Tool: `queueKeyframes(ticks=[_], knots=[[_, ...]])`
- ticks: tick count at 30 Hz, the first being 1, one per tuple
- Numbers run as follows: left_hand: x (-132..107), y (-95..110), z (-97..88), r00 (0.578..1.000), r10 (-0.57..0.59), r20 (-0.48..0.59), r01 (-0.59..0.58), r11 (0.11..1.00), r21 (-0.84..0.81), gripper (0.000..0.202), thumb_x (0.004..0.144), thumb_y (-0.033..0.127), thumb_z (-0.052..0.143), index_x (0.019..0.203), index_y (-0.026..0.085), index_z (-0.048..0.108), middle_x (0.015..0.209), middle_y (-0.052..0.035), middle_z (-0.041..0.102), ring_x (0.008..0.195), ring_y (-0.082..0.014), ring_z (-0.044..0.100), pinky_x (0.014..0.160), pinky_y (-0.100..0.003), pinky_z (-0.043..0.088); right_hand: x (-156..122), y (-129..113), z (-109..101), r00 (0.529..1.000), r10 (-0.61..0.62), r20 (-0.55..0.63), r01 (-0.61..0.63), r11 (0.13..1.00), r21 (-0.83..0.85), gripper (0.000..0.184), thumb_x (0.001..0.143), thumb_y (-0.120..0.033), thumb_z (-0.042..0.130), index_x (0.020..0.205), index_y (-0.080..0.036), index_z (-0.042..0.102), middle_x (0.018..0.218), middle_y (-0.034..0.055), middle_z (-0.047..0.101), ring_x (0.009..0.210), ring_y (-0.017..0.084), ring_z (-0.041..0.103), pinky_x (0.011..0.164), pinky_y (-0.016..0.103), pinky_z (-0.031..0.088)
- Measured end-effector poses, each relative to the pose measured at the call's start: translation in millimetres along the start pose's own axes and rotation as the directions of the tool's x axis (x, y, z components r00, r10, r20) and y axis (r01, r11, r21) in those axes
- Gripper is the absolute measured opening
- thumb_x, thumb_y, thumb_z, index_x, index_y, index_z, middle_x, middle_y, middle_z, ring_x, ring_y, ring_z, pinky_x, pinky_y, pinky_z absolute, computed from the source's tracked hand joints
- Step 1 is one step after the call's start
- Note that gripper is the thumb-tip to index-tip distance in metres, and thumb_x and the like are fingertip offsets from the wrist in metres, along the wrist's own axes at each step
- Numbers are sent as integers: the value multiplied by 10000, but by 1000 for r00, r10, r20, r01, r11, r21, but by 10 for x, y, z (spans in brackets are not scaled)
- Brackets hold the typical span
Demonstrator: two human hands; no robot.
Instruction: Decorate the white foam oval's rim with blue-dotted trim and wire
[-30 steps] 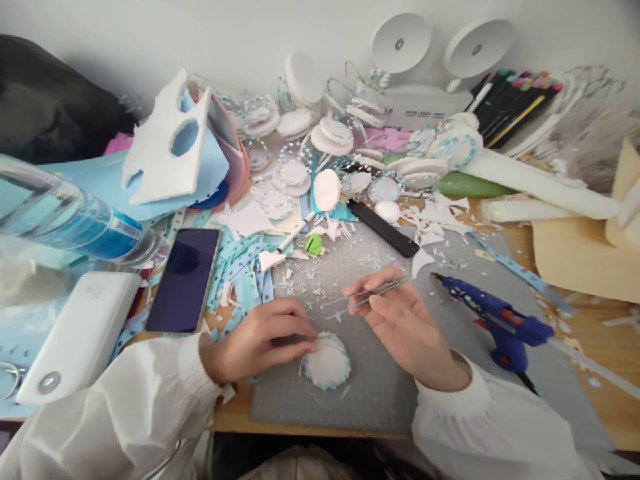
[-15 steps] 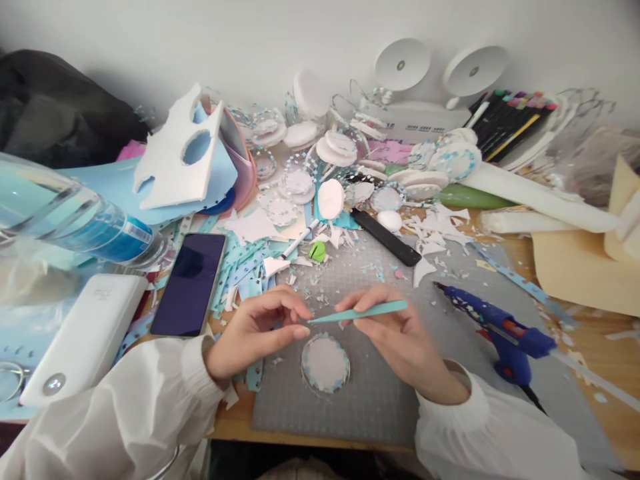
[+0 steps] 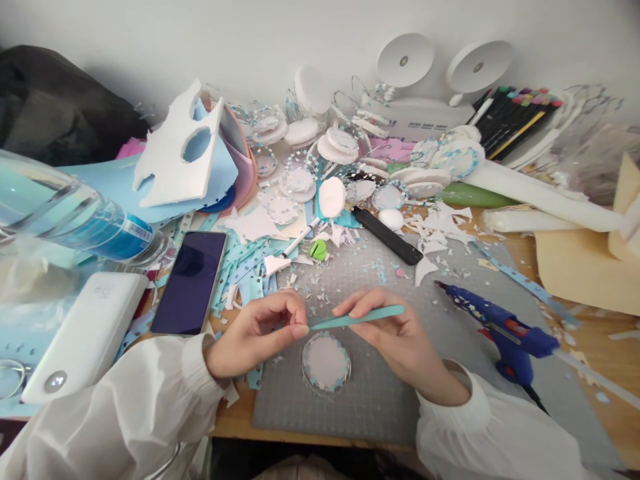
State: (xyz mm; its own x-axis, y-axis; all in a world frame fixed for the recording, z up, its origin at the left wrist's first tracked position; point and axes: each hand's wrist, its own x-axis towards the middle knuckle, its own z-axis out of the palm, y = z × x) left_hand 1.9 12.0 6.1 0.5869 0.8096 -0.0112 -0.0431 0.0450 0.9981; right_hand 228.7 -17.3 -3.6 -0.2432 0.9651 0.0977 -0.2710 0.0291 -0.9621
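My right hand (image 3: 387, 327) grips slim teal tweezers (image 3: 373, 315) between thumb and fingers, their tip pointing left. That tip reaches the fingertips of my left hand (image 3: 267, 333), whose thumb and index finger are pinched together. Whatever sits in this pinch is too small to make out. Below the two hands, a round white disc (image 3: 326, 362) edged with small pale blue pieces lies flat on the grey cutting mat (image 3: 340, 417). Neither hand touches the disc.
A blue glue gun (image 3: 500, 327) lies at right. A black cutter (image 3: 387, 235), green sharpener-like piece (image 3: 319, 250) and paper scraps lie beyond my hands. At left are a phone (image 3: 190, 283), white power bank (image 3: 85, 337) and water bottle (image 3: 75, 213). Several decorated discs (image 3: 337, 145) pile up behind.
My left thumb and index finger have closed into a pinch at the tweezers' tip. The tweezers have shifted slightly down and left with my right hand. The disc stays put on the mat.
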Motion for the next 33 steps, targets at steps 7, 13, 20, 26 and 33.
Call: queueKeyframes(ticks=[7, 13, 20, 26, 33], knots=[[-16, 31, -19, 990, -52, 129, 65, 993, -100, 358, 892, 463, 619, 737, 158, 516, 728, -16, 459, 661, -134, 416, 592, -260, 341, -14, -70, -17, 1000, -7, 31, 9, 999, -44, 85, 806, -226, 761, 876, -237, 715, 850, 33, 746, 780, 159, 711, 679, 288, 605], [-11, -89, -75, 996, -93, -15, 81, 927, -367, 331, 880, 398, 598, 698, 177, 431, 658, 27, 363, 577, -112, 318, 568, -270, 265, 60, -107, -221, 943, -61, -328, 63, 998, -4, 137, 802, -372, 763, 834, -259, 692, 765, -10, 657, 642, 125, 643, 602, 268, 587], [38, -51, -27, 987, -123, -107, 75, 925, -372, 324, 904, 335, 527, 646, 177, 411, 646, 26, 363, 576, -117, 328, 570, -282, 256, 88, -74, -192, 921, -47, -387, 37, 999, -33, 163, 787, -407, 776, 805, -271, 688, 833, -11, 651, 751, 122, 633, 680, 254, 575], [21, -106, -38, 973, 9, -232, -50, 984, -171, 391, 930, 371, 577, 625, 184, 422, 641, 24, 390, 611, -131, 357, 596, -288, 301, 99, -61, -239, 935, -14, -355, 34, 998, 50, 110, 835, -361, 736, 853, -267, 681, 871, -18, 683, 678, 94, 627, 691, 252, 574], [31, -138, -40, 920, 95, -381, -122, 991, -47, 160, 862, 254, 708, 866, 192, 560, 772, 16, 484, 662, -108, 439, 604, -229, 365, 208, -26, -277, 919, -92, -384, 50, 992, -118, 129, 821, -350, 745, 850, -252, 666, 845, -18, 683, 676, 107, 651, 650, 250, 559]])
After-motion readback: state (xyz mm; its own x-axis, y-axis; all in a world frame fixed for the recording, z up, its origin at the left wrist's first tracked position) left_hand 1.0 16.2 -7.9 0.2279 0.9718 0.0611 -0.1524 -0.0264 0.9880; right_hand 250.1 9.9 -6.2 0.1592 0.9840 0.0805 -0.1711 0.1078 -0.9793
